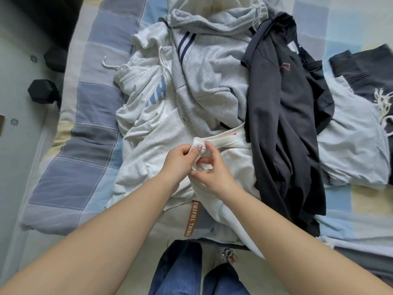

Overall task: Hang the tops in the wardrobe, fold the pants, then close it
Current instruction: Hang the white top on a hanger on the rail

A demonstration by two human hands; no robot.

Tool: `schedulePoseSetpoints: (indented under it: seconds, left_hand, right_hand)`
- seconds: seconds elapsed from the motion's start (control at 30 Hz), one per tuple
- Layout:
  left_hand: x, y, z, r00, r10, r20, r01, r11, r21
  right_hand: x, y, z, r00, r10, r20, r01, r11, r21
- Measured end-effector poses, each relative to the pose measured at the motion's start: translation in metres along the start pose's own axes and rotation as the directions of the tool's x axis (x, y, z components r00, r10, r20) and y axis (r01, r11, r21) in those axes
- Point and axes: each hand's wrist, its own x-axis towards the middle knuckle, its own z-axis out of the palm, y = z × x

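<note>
I see my left hand (179,158) and right hand (212,173) both pinching the bunched neckline of the white knit top (236,165), lying on the checked bed (89,133) between grey and black garments.

Single head-worn wide-angle view, looking steeply down, close over the bed (89,116), no second view

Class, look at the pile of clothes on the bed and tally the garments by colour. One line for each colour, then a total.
White or cream: 2, the top held by both hands and the hoodie with blue letters
Light grey: 1, the hoodie with dark stripes
Dark: 1, the top
Pale blue: 1, the garment at right
Total: 5
</note>
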Motion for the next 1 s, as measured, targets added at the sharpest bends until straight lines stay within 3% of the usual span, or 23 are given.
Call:
schedulePoseSetpoints:
  seconds: [0.2,0.37,0.47,0.6,0.67,0.73,0.87,1.0]
  left_hand:
    - [-0.07,0.045,-0.003,0.976,0.216,0.039,-0.219,0.97,0.105]
    - [-0.15,0.082,-0.011,0.943,0.318,0.095,-0.324,0.945,0.055]
    - [-0.197,0.101,-0.018,0.92,0.375,0.111,-0.383,0.922,0.059]
    - [-0.256,0.123,-0.032,0.9,0.431,0.065,-0.434,0.898,0.067]
    - [-0.286,0.133,-0.039,0.888,0.459,0.041,-0.46,0.886,0.052]
    - [-0.313,0.142,-0.046,0.87,0.492,0.02,-0.492,0.866,0.087]
    - [-0.356,0.16,-0.056,0.812,0.582,-0.05,-0.564,0.803,0.194]
    - [-0.395,0.179,-0.056,0.725,0.688,-0.009,-0.644,0.683,0.346]
  right_hand:
    - [-0.04,-0.033,-0.042,0.993,-0.098,0.07,0.102,0.994,-0.046]
    - [-0.081,-0.06,-0.069,0.98,-0.197,0.037,0.195,0.901,-0.388]
    - [-0.108,-0.075,-0.075,0.969,-0.246,0.037,0.213,0.743,-0.635]
    - [-0.141,-0.099,-0.08,0.902,-0.423,0.087,0.271,0.399,-0.876]
    - [-0.16,-0.115,-0.086,0.825,-0.551,0.124,0.316,0.268,-0.91]
    - [-0.18,-0.135,-0.091,0.754,-0.635,0.17,0.376,0.204,-0.904]
    - [-0.23,-0.177,-0.109,0.716,-0.671,0.191,0.423,0.199,-0.884]
    - [-0.281,-0.215,-0.129,0.663,-0.728,0.175,0.44,0.189,-0.878]
